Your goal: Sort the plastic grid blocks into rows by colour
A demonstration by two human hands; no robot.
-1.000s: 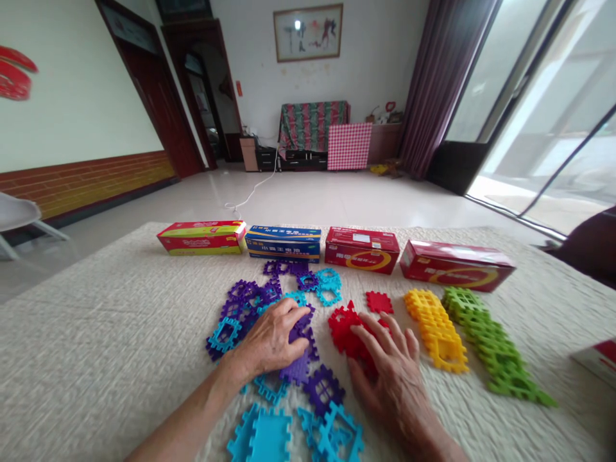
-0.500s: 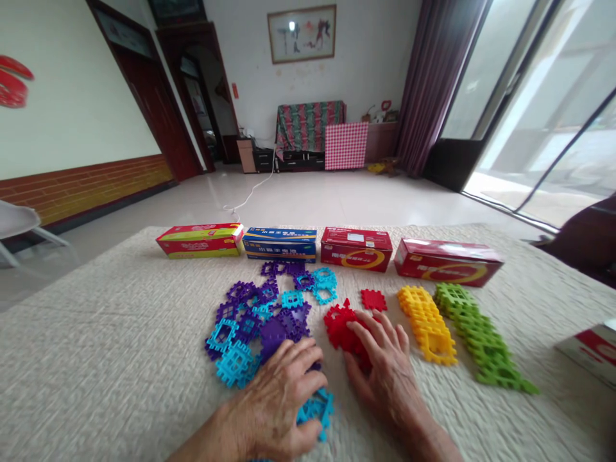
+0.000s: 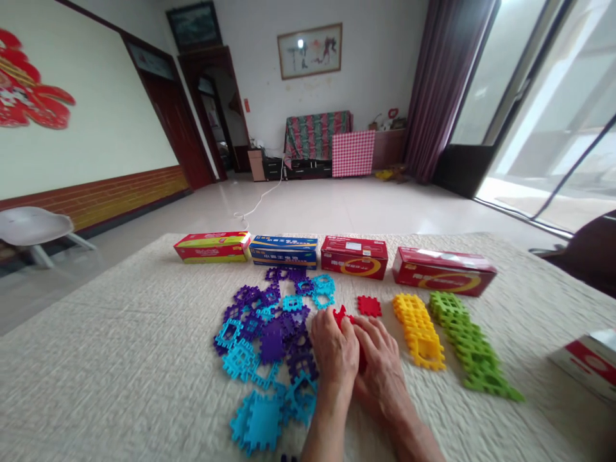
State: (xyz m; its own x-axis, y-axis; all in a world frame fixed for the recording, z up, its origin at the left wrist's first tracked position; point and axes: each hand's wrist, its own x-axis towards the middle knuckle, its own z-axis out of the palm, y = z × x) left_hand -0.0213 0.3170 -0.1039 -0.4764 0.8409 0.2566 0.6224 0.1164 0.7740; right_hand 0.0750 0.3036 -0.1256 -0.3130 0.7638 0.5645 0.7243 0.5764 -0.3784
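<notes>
- The left hand (image 3: 334, 350) has left the purple and blue tiles, where it lay half a second ago, and now rests palm down on the red tile pile (image 3: 342, 316), side by side with the right hand (image 3: 380, 359).
- The right hand stays flat on the same pile, fingers loosely together; neither hand visibly pinches a tile, and what lies beneath the palms cannot be told.
- Only the pile's far tip shows now; earlier more red was exposed.
- A single red tile (image 3: 369, 305) lies just beyond the hands, unmoved.
- The purple and blue tiles (image 3: 269, 333) sit uncovered to the left.
- The yellow row (image 3: 418, 328) and green row (image 3: 466, 346) lie to the right, unchanged.
- Four cartons (image 3: 353, 256) line the far edge of the cloth.
</notes>
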